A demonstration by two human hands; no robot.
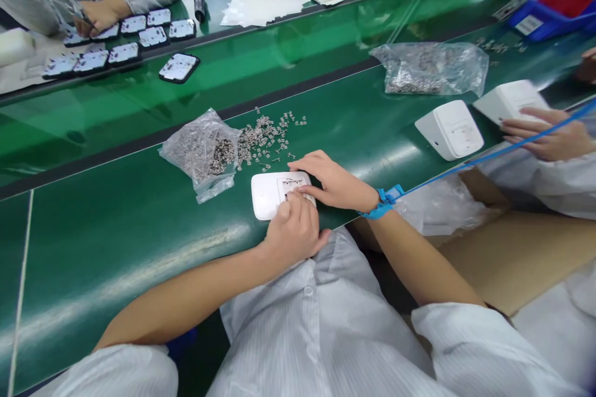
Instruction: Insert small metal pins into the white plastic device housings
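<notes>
A white plastic device housing [265, 197] with rounded corners lies on the green work surface before me. Its recessed panel bears small dark marks and faces up. My left hand [297, 223] is closed over the near side of this panel, fingertips pinched together; whatever they hold is hidden. My right hand [333, 181], with a blue wrist strap [384, 201], grips the housing's right end, thumb on the panel and fingers along the far edge. Just beyond the housing, small metal pieces [261, 139] spill from a clear plastic bag [200, 146].
Two similar white housings [459, 130] [516, 102] stand at right, the farther one under a co-worker's hand [554, 133]. Another bag of metal parts [431, 68] lies behind them. A blue cord [488, 158] runs rightward from my strap. Across the green divider, a co-worker's hand [100, 14] works among several boards.
</notes>
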